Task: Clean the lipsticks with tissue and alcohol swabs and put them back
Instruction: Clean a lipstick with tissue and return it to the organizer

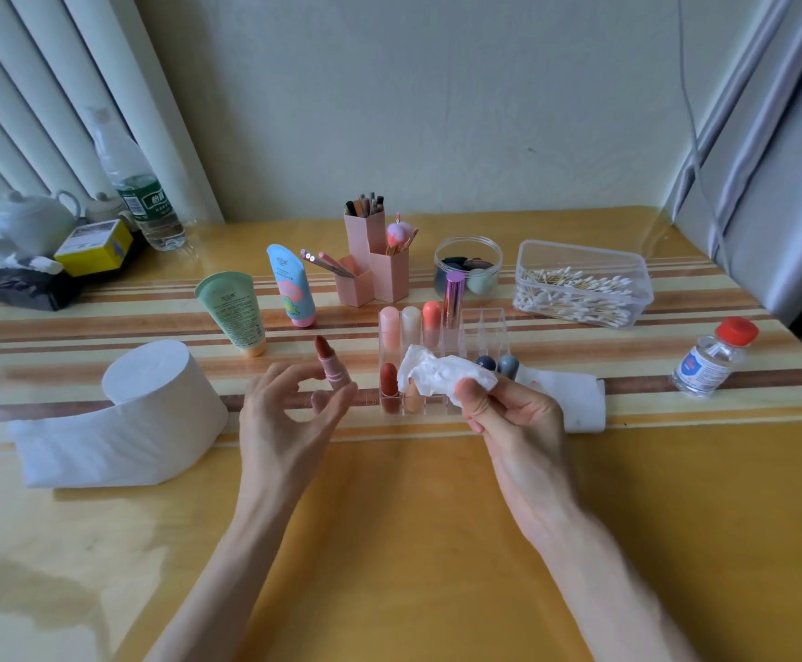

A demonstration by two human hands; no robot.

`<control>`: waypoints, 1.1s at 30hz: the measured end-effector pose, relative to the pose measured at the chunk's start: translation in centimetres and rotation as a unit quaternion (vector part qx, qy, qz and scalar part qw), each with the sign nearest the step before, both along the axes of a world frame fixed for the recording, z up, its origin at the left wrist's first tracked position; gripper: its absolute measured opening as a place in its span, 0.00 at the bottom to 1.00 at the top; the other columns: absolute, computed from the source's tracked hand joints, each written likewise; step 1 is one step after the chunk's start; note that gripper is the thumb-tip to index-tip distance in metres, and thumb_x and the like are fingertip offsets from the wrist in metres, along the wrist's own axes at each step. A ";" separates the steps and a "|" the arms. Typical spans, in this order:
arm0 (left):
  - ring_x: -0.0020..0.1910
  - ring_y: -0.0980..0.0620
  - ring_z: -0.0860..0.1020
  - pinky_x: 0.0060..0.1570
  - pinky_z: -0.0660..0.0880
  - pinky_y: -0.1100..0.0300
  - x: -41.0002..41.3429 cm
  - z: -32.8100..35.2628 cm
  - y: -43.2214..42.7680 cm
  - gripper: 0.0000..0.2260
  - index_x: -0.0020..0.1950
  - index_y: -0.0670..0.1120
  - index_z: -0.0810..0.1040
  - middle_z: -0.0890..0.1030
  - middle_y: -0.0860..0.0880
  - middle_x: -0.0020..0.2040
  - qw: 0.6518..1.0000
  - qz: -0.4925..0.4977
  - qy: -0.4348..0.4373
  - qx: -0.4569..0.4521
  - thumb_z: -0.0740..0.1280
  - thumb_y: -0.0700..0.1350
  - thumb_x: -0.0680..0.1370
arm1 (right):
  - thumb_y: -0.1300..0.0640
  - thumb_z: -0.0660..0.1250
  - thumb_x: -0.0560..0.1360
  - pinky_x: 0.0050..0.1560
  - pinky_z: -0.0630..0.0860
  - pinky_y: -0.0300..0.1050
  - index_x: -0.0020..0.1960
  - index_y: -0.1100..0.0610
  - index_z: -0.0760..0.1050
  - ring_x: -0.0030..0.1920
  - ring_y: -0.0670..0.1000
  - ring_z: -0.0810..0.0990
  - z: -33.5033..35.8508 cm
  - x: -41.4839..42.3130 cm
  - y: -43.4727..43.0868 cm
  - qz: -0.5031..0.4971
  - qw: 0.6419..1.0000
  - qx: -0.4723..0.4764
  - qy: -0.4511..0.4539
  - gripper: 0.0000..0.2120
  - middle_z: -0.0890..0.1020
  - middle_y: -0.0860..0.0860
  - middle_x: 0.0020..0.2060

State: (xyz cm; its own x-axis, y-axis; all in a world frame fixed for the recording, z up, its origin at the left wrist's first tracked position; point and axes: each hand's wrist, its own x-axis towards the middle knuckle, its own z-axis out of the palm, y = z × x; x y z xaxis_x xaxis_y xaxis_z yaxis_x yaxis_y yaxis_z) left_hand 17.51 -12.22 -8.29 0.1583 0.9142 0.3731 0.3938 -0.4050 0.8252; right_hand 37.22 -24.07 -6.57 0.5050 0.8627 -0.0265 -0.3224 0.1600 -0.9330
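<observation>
My left hand point(289, 413) holds an uncapped pink lipstick point(331, 365) upright by its base, its red-brown tip pointing up. My right hand point(509, 418) pinches a crumpled white tissue point(442, 372) just right of the lipstick, in front of the clear lipstick organizer point(494, 322). Several capped lipsticks stand in the organizer: pink, cream and orange at the back, a purple one point(454, 291), a red one point(388, 382) at the front, and two grey ones point(497, 365) partly behind the tissue. A folded tissue point(576, 398) lies to the right.
A toilet paper roll point(150, 398) sits at the left. A box of cotton swabs point(580, 284) and a red-capped alcohol bottle point(712, 358) are on the right. Two cream tubes point(236, 308), pink brush holders point(370, 269) and a sponge jar point(468, 267) stand behind.
</observation>
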 end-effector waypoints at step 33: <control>0.46 0.60 0.83 0.49 0.80 0.54 1.3 -1.7 1.2 0.22 0.59 0.56 0.82 0.86 0.57 0.47 0.995 -0.014 0.081 -0.049 0.82 0.49 0.67 | 0.52 0.73 0.71 0.48 0.76 0.37 0.55 0.65 0.85 0.39 0.40 0.81 -0.3 -0.1 0.0 0.024 1.000 0.017 -0.004 0.19 0.83 0.43 0.34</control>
